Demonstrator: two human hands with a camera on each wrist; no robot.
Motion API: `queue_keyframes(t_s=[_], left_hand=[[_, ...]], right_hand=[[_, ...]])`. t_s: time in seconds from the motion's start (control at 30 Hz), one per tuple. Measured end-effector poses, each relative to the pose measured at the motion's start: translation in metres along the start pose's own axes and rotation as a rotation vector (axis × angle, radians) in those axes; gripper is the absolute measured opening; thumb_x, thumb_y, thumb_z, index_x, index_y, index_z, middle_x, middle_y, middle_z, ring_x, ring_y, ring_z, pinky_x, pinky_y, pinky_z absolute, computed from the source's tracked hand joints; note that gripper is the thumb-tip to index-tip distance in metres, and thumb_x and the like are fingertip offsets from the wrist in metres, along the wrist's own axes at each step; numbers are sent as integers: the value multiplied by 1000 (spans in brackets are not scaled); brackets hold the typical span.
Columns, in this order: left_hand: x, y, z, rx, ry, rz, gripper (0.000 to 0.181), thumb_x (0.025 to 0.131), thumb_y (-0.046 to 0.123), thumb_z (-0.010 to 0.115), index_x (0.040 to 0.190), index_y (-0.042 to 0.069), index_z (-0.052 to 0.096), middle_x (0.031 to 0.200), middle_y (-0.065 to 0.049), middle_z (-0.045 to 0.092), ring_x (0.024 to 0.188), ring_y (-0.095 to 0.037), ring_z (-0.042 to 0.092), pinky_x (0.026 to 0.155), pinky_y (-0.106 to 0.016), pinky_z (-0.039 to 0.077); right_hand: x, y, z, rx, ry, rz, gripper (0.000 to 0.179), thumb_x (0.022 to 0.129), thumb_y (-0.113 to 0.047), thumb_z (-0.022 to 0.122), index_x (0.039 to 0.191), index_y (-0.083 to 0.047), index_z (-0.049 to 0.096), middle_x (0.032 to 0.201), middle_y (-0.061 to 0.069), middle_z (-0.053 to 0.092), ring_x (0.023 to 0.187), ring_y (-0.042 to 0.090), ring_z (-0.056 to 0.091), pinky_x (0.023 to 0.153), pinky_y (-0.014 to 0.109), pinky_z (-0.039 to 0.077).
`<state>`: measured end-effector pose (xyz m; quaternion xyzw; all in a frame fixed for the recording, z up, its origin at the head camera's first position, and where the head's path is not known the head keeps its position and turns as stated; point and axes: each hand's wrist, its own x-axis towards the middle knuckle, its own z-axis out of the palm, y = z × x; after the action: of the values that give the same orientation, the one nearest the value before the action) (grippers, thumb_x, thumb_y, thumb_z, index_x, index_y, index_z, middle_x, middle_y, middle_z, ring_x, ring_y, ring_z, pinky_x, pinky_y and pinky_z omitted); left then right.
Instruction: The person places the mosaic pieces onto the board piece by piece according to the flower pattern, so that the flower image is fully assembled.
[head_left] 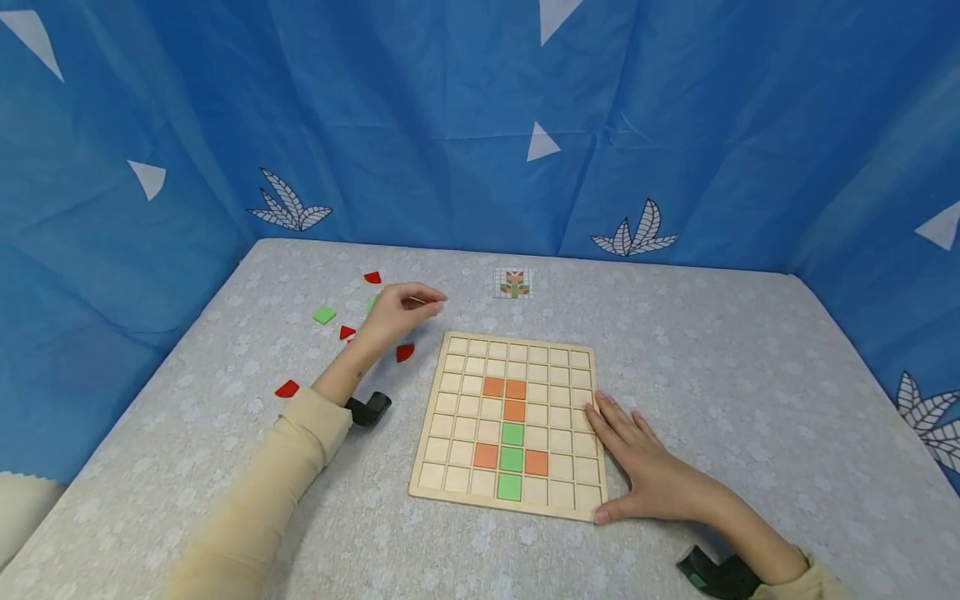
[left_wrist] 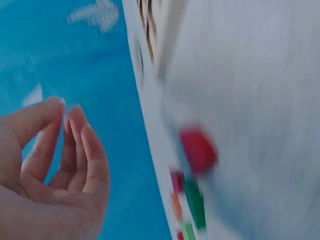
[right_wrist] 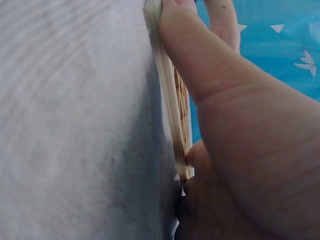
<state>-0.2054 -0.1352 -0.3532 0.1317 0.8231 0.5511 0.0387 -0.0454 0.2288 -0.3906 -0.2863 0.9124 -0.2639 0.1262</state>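
A square wooden grid board [head_left: 459,479] lies on the table, several orange tiles [head_left: 493,387] and three green tiles [head_left: 512,459] set in its cells. Up past the board's far left corner is my left hand [head_left: 397,315], raised in the air with loosely bent fingers. In the left wrist view its thumb and fingertips [left_wrist: 80,117] come close together, and no piece shows between them. My right hand [head_left: 648,475] rests along the board's right side, fingers spread on the rim and thumb at the near right corner. The right wrist view shows that thumb [right_wrist: 200,55] against the board's edge [right_wrist: 170,100].
Loose red pieces [head_left: 287,389] and a green tile [head_left: 324,315] lie scattered around the left forearm; some are partly covered by it. A small printed pattern card [head_left: 513,283] sits behind the board. Blue cloth [head_left: 450,125] hangs behind the table.
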Motion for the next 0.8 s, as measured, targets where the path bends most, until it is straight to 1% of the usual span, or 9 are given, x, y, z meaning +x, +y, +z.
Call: queue_keyframes(t_s=[0.1, 0.17, 0.27, 0.33, 0.4, 0.47, 0.57, 0.7, 0.8], left_hand=[[15, -6, -17, -4, 114, -58, 32, 92, 14, 62, 120, 0, 60, 110, -14, 58, 96, -26, 56, 84, -43, 46], [24, -13, -26, 1, 179, -91, 35, 92, 12, 61, 125, 0, 57, 111, -16, 55, 97, -27, 55, 83, -39, 46], [33, -27, -34, 59, 256, -154, 37, 92, 12, 60, 127, 0, 55, 113, -17, 53, 99, -28, 51, 82, -35, 45], [36, -36, -38, 133, 271, -207, 37, 91, 13, 61, 126, -1, 56, 113, -19, 53, 100, -29, 50, 81, -35, 44], [37, -42, -40, 208, 267, -269, 39, 91, 14, 62, 125, -2, 56, 115, -19, 54, 103, -30, 49, 85, -38, 42], [38, -46, -40, 265, 250, -304, 40, 89, 15, 64, 124, -3, 57, 115, -20, 53, 104, -31, 48, 89, -41, 41], [39, -47, -39, 328, 245, -301, 36, 87, 13, 66, 118, -4, 60, 112, -20, 55, 101, -31, 49, 87, -41, 41], [40, -48, -36, 363, 266, -262, 28, 85, 7, 66, 111, -5, 64, 102, -20, 57, 91, -29, 49, 79, -39, 42], [41, -49, -35, 381, 281, -235, 27, 85, 5, 67, 108, -6, 64, 99, -19, 56, 88, -29, 49, 77, -39, 42]], right_hand=[[-1, 0, 0, -5, 4, 11, 124, 64, -63, 73, 150, -5, 6, 153, 18, -6, 139, 33, -4, 106, 49, -8], [-1, -1, 0, -4, -1, 20, 123, 64, -64, 72, 150, -5, 6, 153, 17, -6, 139, 33, -4, 106, 49, -7], [-1, -1, 0, -2, -8, 19, 122, 65, -63, 72, 150, -6, 6, 154, 16, -6, 139, 32, -5, 106, 49, -7], [0, -1, 0, 0, -14, 16, 121, 66, -62, 72, 150, -6, 5, 154, 16, -7, 139, 32, -5, 106, 48, -7], [0, -2, 0, -3, -16, 14, 121, 67, -63, 72, 150, -6, 5, 154, 16, -7, 139, 31, -5, 106, 47, -8], [0, -2, 0, -5, -16, 20, 122, 66, -64, 72, 150, -6, 5, 154, 16, -7, 139, 31, -5, 106, 46, -8], [0, -3, -1, -7, -18, 30, 123, 65, -65, 71, 150, -7, 5, 154, 15, -7, 139, 31, -6, 106, 46, -9], [0, -3, -2, -14, -21, 35, 123, 65, -66, 71, 150, -7, 5, 154, 15, -7, 139, 31, -5, 106, 46, -8], [0, -3, -3, -14, -22, 34, 123, 65, -66, 71, 150, -6, 5, 154, 15, -7, 139, 31, -5, 106, 46, -9]])
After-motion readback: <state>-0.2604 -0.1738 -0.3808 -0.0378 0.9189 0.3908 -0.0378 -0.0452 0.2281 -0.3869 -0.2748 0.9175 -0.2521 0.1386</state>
